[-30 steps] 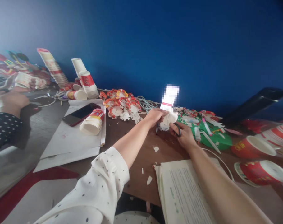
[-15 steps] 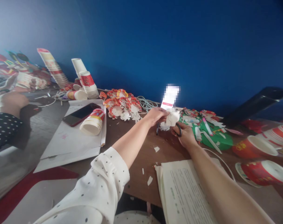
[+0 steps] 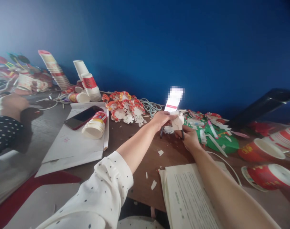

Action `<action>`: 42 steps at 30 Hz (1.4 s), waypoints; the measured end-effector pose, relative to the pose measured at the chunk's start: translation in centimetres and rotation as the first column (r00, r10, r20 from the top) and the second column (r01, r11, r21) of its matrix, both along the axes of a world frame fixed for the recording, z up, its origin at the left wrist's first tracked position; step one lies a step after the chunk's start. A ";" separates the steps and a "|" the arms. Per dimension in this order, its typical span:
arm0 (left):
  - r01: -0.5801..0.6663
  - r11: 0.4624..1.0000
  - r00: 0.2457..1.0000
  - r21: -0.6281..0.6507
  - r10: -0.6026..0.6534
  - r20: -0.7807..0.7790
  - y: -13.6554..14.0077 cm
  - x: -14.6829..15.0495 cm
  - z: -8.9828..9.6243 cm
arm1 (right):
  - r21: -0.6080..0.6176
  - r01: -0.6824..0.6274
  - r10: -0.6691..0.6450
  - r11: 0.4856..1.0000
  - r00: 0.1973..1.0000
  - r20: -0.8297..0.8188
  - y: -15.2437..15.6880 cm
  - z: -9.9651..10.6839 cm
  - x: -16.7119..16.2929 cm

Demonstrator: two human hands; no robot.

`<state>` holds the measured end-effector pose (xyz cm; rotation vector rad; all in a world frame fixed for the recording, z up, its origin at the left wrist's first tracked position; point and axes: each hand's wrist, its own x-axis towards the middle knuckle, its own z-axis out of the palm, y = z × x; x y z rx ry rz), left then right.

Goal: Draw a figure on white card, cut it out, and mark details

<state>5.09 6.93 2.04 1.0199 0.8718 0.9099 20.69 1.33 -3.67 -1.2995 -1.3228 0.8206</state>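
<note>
In the head view, the left hand (image 3: 163, 119) pinches the white paper (image 3: 178, 122) just in front of the lit phone (image 3: 172, 106), and the right hand (image 3: 191, 138) grips the scissors (image 3: 183, 135) there. This looks like a snipping step, so the next move likely calls for a firm pinch and small turns. Behind the lit phone, the blue wall (image 3: 135, 44) leaves little room; to its right, the green sheet (image 3: 232, 146) holds scraps (image 3: 216, 145); in front of it, the brown table (image 3: 146, 159) has more room before its edge
</note>
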 end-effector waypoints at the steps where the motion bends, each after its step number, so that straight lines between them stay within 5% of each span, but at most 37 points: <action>1: 0.001 1.000 1.000 -0.006 -0.001 0.007 0.0 0.1 0.0 | -0.001 0.000 0.000 1.000 1.000 -0.008 0.0 -0.1 0.1; 42: 0.046 0.998 0.999 0.044 -0.047 0.024 1.3 -0.5 -1.5 | 0.026 0.033 -0.036 0.999 0.992 0.119 -0.4 0.6 -0.3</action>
